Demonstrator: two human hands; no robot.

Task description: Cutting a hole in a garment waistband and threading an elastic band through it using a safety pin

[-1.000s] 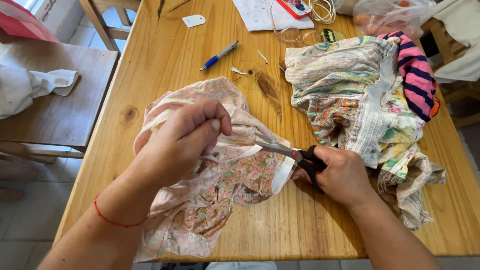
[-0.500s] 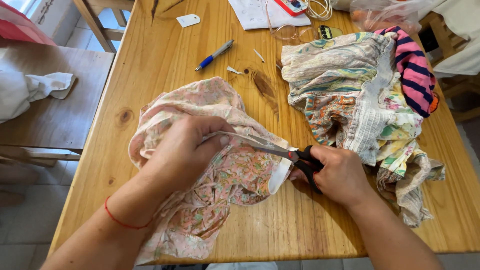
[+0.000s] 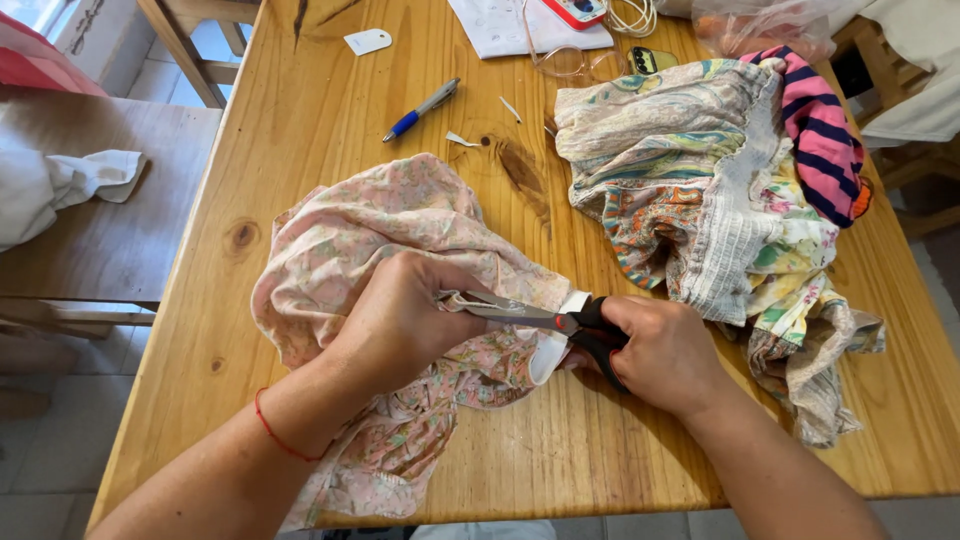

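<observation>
A crumpled pink floral cloth lies on the wooden table in front of me. My left hand, a red thread around its wrist, grips a fold of that cloth near its middle. My right hand holds black-handled scissors. Their blades point left and reach into the cloth just under my left fingers. A white band of the cloth curls beside the scissors' pivot.
A heap of mixed patterned fabrics with a pink-and-navy striped piece fills the table's right side. A blue pen, small cloth scraps, paper, glasses and cords lie at the far edge. A wooden bench with white cloth stands left.
My left hand has slid down and toward me over the pink cloth, closing on the fold. The scissors' blades now lie deeper under its fingers. My right hand has barely moved.
</observation>
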